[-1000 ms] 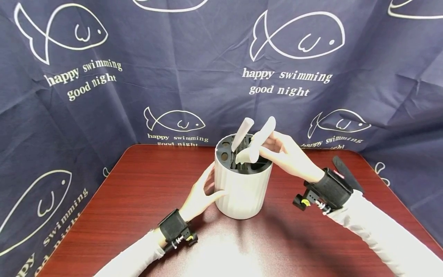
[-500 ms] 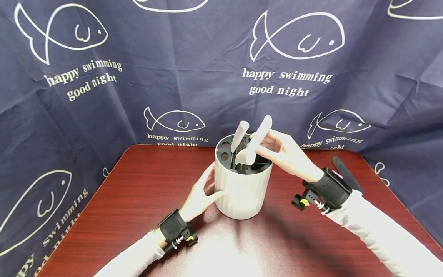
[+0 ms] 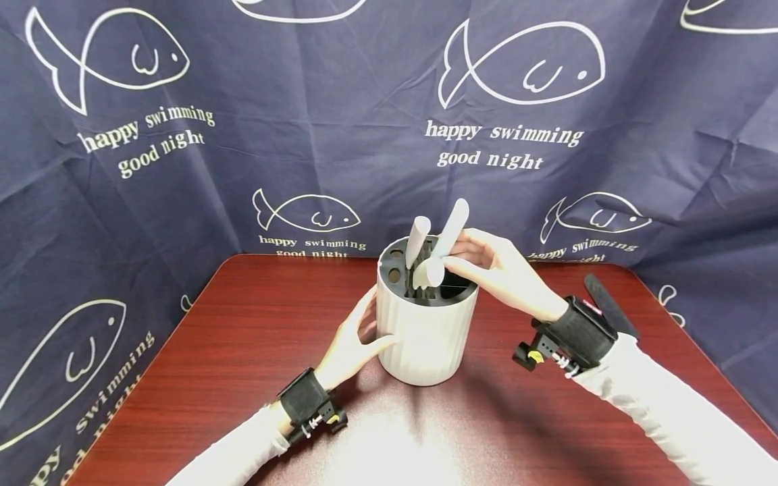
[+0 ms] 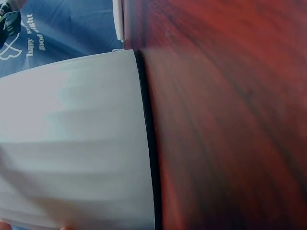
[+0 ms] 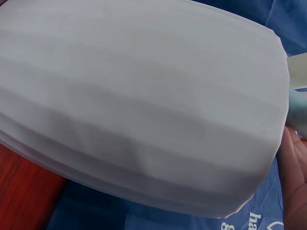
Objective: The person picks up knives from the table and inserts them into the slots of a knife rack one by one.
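Observation:
A white ribbed knife holder (image 3: 425, 344) with a black slotted top (image 3: 398, 287) stands upright on the table. Several pale handles rise from its slots: a left one (image 3: 418, 237), a short cream-white one (image 3: 434, 271) pointing forward, and a tall knife handle (image 3: 454, 226) at the right. My right hand (image 3: 495, 270) pinches the tall handle low down, thumb in front, close over the top. My left hand (image 3: 349, 344) grips the holder's left side, thumb across the front and other fingers partly hidden behind it. The holder's wall (image 4: 81, 120) fills much of the left wrist view.
The red-brown wooden table (image 3: 261, 310) extends around the holder. Behind and at both sides hangs a dark blue fish-print cloth (image 3: 365, 155). Round holes and a wider dark opening (image 3: 454, 290) show in the holder's top.
The handles have shifted left, and the tall one stands steeper. My right fingers have moved slightly left with it. My left hand and the holder have kept their place.

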`<state>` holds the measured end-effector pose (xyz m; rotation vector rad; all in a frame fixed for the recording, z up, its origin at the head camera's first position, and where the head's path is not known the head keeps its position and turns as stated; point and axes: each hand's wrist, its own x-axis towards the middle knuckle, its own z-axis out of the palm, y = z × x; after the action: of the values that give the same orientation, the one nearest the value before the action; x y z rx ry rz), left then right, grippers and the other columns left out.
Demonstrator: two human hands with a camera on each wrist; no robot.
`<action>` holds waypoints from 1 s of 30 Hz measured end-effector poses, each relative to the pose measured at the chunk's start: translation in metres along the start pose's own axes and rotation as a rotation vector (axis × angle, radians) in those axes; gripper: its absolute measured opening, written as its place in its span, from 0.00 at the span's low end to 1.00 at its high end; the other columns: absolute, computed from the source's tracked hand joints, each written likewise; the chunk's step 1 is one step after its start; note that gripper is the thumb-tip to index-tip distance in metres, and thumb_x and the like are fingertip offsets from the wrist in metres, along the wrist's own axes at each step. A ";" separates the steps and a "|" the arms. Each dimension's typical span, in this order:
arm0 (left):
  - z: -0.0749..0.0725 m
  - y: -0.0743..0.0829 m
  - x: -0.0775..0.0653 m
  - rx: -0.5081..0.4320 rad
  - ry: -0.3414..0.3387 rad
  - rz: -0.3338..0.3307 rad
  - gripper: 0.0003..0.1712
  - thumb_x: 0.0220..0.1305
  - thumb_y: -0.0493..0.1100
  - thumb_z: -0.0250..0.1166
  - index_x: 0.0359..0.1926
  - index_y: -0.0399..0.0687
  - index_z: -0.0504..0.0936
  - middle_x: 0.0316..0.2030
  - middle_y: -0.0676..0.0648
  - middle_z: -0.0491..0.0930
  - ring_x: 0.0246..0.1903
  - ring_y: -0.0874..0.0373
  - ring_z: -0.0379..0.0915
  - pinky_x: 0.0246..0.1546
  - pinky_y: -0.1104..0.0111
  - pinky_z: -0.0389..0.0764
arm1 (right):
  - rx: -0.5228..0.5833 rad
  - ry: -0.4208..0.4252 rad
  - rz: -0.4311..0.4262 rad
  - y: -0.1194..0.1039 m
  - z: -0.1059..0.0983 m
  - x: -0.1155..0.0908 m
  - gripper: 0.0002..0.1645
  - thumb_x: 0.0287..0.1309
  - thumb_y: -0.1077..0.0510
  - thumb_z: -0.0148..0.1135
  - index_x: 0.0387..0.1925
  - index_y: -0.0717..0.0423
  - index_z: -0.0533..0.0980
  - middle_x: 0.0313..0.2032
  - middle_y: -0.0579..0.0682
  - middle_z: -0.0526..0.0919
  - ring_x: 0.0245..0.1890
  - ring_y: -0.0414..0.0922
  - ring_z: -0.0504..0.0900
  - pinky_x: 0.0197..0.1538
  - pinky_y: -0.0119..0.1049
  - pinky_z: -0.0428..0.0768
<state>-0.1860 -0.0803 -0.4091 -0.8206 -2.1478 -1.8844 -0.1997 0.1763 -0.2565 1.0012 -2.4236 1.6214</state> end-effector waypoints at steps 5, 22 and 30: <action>0.001 0.000 -0.001 -0.003 -0.001 -0.013 0.52 0.52 0.29 0.72 0.74 0.46 0.55 0.70 0.39 0.61 0.68 0.46 0.59 0.65 0.57 0.69 | 0.016 0.001 0.000 0.003 -0.002 -0.002 0.23 0.61 0.66 0.62 0.58 0.65 0.72 0.48 0.57 0.83 0.47 0.38 0.83 0.51 0.28 0.81; 0.000 -0.001 0.001 -0.010 -0.002 0.003 0.52 0.53 0.29 0.72 0.75 0.46 0.54 0.70 0.38 0.61 0.68 0.45 0.58 0.65 0.56 0.69 | 0.004 0.039 -0.073 0.016 -0.017 -0.018 0.29 0.60 0.68 0.62 0.63 0.62 0.69 0.59 0.55 0.77 0.59 0.46 0.77 0.62 0.35 0.76; 0.000 -0.003 0.001 -0.009 -0.005 0.014 0.51 0.53 0.28 0.71 0.74 0.43 0.54 0.70 0.36 0.60 0.68 0.42 0.57 0.65 0.53 0.69 | -0.004 0.092 -0.079 0.025 -0.035 -0.035 0.31 0.59 0.72 0.61 0.64 0.68 0.67 0.59 0.45 0.77 0.59 0.37 0.76 0.62 0.29 0.75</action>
<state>-0.1885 -0.0806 -0.4115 -0.8401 -2.1325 -1.8887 -0.1962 0.2286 -0.2743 0.9865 -2.2974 1.5994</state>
